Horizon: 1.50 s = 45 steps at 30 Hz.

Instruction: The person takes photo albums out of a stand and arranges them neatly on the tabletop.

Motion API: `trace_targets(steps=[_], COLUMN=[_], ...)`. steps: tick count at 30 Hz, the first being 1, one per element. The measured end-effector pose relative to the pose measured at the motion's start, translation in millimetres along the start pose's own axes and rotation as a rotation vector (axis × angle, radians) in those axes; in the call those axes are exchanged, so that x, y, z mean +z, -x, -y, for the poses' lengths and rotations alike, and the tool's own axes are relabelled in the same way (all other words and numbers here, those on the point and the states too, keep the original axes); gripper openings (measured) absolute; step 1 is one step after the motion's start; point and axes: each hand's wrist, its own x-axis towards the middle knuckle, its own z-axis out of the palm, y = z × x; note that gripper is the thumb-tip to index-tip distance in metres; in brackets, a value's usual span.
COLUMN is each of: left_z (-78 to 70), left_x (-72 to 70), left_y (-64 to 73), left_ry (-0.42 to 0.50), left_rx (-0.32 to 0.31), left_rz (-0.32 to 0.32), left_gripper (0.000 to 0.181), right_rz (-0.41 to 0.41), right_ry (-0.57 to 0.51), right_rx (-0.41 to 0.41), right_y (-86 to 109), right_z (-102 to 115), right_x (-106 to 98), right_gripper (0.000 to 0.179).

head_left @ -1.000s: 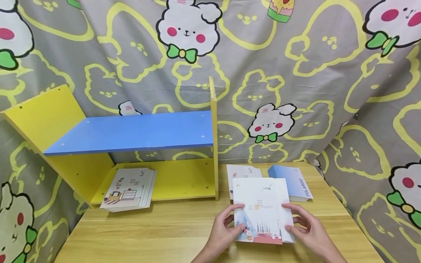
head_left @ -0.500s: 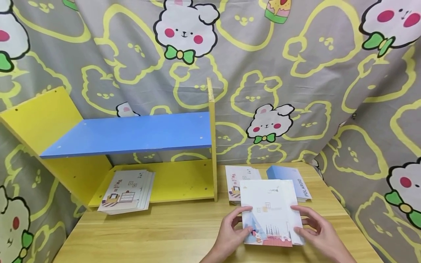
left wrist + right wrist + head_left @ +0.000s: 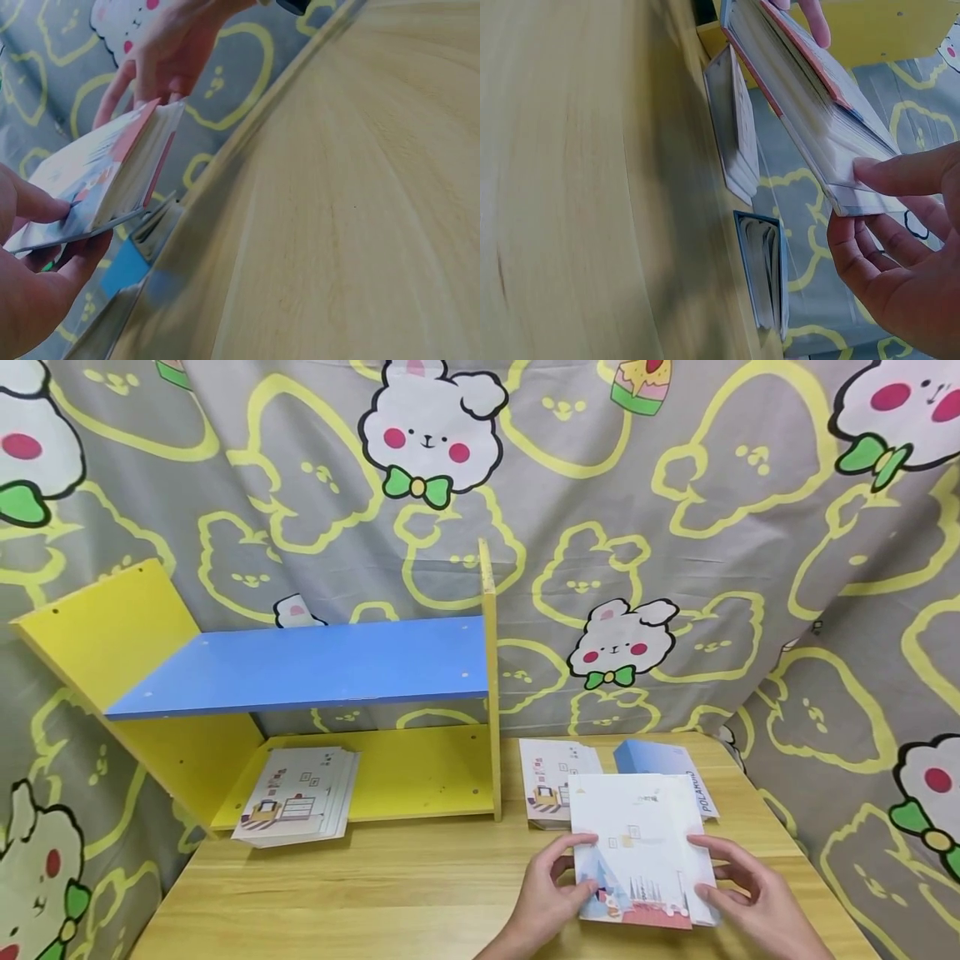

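Observation:
Both hands hold a photo album above the front right of the table, its white cover printed with a blue tent and pink rug. My left hand grips the left edge, thumb on the cover and fingers beneath, as the left wrist view shows. At the opposite edge, my right hand pinches the album between thumb and fingers. In the right wrist view, the thumb lies on the protruding back part, beside fanned-out leaves. The front cover stops short of that edge.
Behind the held album lie a white album and a blue one marked POLAROID. A yellow shelf unit with a blue board stands left; a stack of similar white albums rests on its bottom. Patterned cloth hangs behind the table.
Both hands have moved to the right together with the album, which now overlaps more of the blue album and less of the white one behind. Their grip looks the same.

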Motion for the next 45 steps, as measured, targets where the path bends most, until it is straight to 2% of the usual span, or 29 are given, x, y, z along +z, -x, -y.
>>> trace_targets(steps=[6,12,21,27,36,45], left_z=[2.8,5.8,12.0,14.9,18.7,23.0], left_x=[4.2,10.7,24.5,35.5,49.9,62.4], left_y=[-3.2,-8.2,-10.8,-13.0,-15.1,-17.8], left_ry=[-0.008,-0.044,-0.015,-0.072,-0.104,-0.154], left_rx=[-0.028,-0.020,-0.075,-0.075,-0.156,-0.162], left_rz=[0.010,0.019,0.003,-0.026,-0.037,-0.046], left_gripper=[0.055,0.054,0.054,0.054,0.057,0.062], right_rz=[0.008,-0.003,-0.013,-0.032,-0.035,-0.031], right_ry=[0.038,0.078,0.143,0.177,0.188,0.235], right_rx=[0.075,0.129,0.222,0.245,0.265,0.284], right_y=[1.9,3.4,8.8,13.2,17.7,20.5], right_z=[-2,-5,-10,-17,-26,-33], right_x=[-6,-12,-23,-31,-43,-52], right_gripper=[0.050,0.051,0.050,0.051,0.050,0.050])
